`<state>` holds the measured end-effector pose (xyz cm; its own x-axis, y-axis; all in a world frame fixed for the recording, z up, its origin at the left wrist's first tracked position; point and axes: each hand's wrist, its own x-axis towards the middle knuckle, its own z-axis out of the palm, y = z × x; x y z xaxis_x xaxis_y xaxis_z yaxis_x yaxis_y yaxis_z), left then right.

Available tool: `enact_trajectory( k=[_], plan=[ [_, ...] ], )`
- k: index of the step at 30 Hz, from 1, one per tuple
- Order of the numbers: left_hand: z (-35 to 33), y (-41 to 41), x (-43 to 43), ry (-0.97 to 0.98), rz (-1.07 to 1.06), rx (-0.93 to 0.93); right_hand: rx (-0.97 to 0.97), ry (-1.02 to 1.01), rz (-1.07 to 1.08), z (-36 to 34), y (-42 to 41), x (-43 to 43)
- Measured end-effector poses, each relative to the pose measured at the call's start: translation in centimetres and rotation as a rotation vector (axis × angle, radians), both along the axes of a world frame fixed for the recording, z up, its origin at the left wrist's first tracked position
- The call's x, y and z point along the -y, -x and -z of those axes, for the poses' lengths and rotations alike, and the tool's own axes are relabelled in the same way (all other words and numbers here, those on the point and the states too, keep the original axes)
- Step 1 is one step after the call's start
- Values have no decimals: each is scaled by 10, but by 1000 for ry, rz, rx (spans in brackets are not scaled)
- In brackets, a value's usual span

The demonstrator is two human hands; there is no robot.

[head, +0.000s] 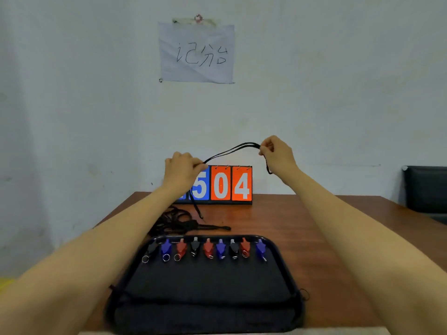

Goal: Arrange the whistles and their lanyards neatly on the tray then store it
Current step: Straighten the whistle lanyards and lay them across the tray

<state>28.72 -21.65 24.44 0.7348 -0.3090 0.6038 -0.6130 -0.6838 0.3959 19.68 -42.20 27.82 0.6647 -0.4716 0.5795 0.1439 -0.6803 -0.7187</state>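
A black tray (pixel 208 284) lies on the wooden table in front of me. Several whistles (pixel 208 247), black, blue and red, sit in a row along its far edge, each with a metal ring. Above the table I hold a black lanyard (pixel 229 151) stretched between both hands. My left hand (pixel 181 170) pinches one end, and a strand hangs down from it toward the table. My right hand (pixel 275 153) pinches the folded other end higher up. A pile of more black lanyards (pixel 179 221) lies on the table behind the tray's left corner.
A flip scoreboard (pixel 225 184) showing 5, 0, 4 stands at the table's (pixel 314 226) far edge against the wall. A paper note (pixel 196 52) hangs on the wall above. A dark chair (pixel 425 189) stands at the right.
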Motion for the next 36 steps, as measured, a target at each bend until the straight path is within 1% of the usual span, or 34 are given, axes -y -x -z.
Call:
enact_trajectory(
  k=[2, 3, 4, 6, 7, 8, 10, 11, 13, 15, 17, 19, 22, 24, 26, 31, 33, 34, 35, 36],
  plan=[
    [-15, 20, 0, 274, 239, -297, -90, 14, 3, 0, 9, -3],
    [-24, 32, 1, 372, 336, -436, -143, 39, -11, 1, 13, -7],
    [-31, 42, 2, 407, 377, -519, -212, 83, -32, 1, 18, -11],
    [-42, 60, 1, 433, 378, -577, -362, 194, -61, 2, 30, -24],
    [-46, 68, -1, 452, 367, -585, -383, 213, -67, 1, 36, -31],
    [-49, 76, -3, 475, 353, -587, -349, 198, -79, 0, 43, -39],
    [-49, 88, -9, 513, 331, -587, -217, 116, -135, -4, 57, -54],
    [-48, 94, -12, 529, 327, -591, -199, 87, -182, -5, 63, -62],
    [-43, 101, -18, 574, 319, -621, -318, 99, -287, -4, 75, -77],
    [-37, 112, -24, 591, 287, -660, -436, 48, -395, 2, 86, -91],
    [-31, 121, -31, 578, 247, -672, -465, -78, -474, 11, 92, -101],
    [-25, 128, -40, 598, 220, -691, -447, -128, -449, 19, 97, -110],
    [-19, 135, -54, 681, 207, -734, -392, 42, -341, 30, 104, -119],
    [-16, 142, -61, 706, 200, -750, -404, 124, -354, 36, 113, -128],
    [-14, 150, -67, 706, 206, -764, -414, 182, -363, 40, 119, -139],
    [-6, 159, -78, 740, 224, -797, -339, 273, -310, 42, 126, -154],
    [-1, 157, -87, 707, 202, -791, -337, 299, -299, 39, 127, -154],
    [2, 157, -92, 648, 172, -746, -343, 303, -309, 37, 130, -153],
    [7, 155, -96, 534, 120, -658, -350, 290, -333, 35, 132, -152],
    [12, 153, -101, 394, 52, -510, -356, 267, -363, 34, 134, -152]
  ],
)
